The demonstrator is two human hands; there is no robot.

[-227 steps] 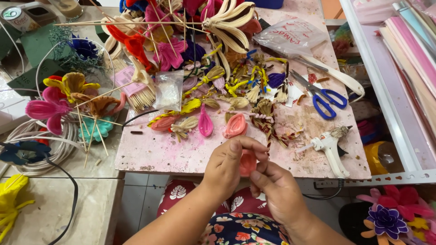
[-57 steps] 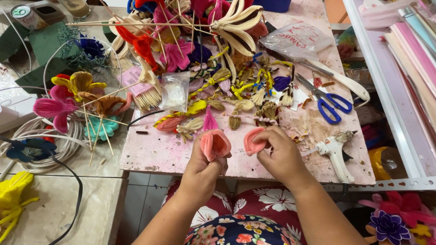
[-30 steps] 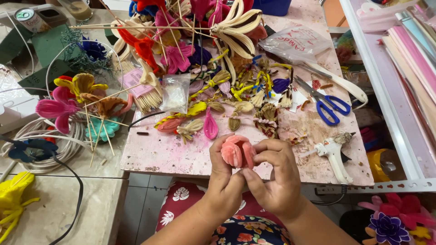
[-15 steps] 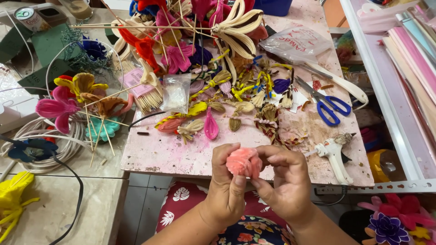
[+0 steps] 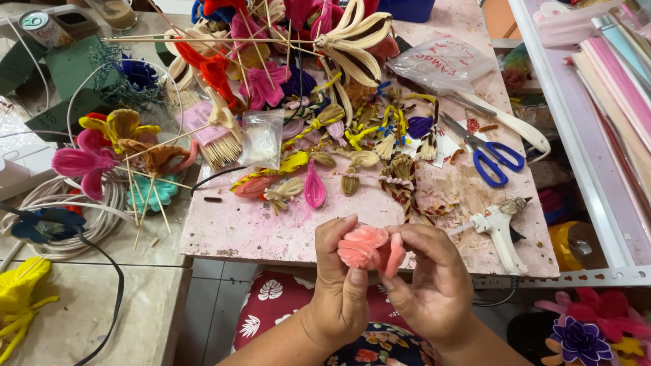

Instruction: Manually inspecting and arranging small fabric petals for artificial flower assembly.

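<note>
At six o'clock, just off the near edge of the pink work board [image 5: 271, 234], both hands hold a salmon-pink rolled flower [image 5: 369, 248]. Left hand [image 5: 342, 285] pinches it with thumb over the front, fingers curled behind; right hand [image 5: 427, 285] presses fingertips against its side. White glue gun [image 5: 498, 227] lies at three o'clock, blue-handled scissors [image 5: 491, 159] at one o'clock.

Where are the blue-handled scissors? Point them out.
In the head view, the blue-handled scissors lie on the pink board at right, beyond the white glue gun, beside the clear plastic bag.
</note>
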